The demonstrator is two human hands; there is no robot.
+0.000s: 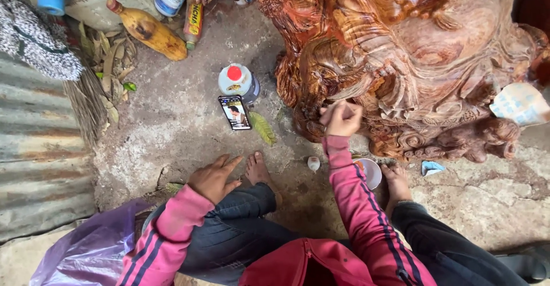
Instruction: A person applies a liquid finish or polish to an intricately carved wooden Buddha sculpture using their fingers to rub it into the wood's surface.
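We record first the large reddish-brown wood carving (pixel 412 62), which fills the upper right of the view and stands on the rough concrete floor (pixel 183 131); its surface is deeply cut with scrolls and folds. To the far left lies a sheet of rusted corrugated metal (pixel 40 165), with a purple plastic bag (pixel 91 251) near our left knee. We sit on the floor in dark trousers and a pink striped jacket, both bare feet forward. Our right hand (pixel 342 118) is raised against the lower left edge of the carving, fingers closed together as if pinching something small; what it grips we cannot tell, as the item is hidden inside the fist. Our left hand (pixel 213 177) rests open, fingers spread and holding nothing, on the left knee, well apart from the carving and from the other hand. At the top left we note a yellow bottle (pixel 150 32) lying on its side among dry leaves, near other bottles and a blue container. A clear plastic bottle with a red cap (pixel 237 81) stands near the carving's left side, and just below it a phone (pixel 235 112) lies face up with its screen lit. A green leaf (pixel 263 128) lies beside the phone. Between our feet sit a small white bowl (pixel 369 172) and a small white lump (pixel 313 163)
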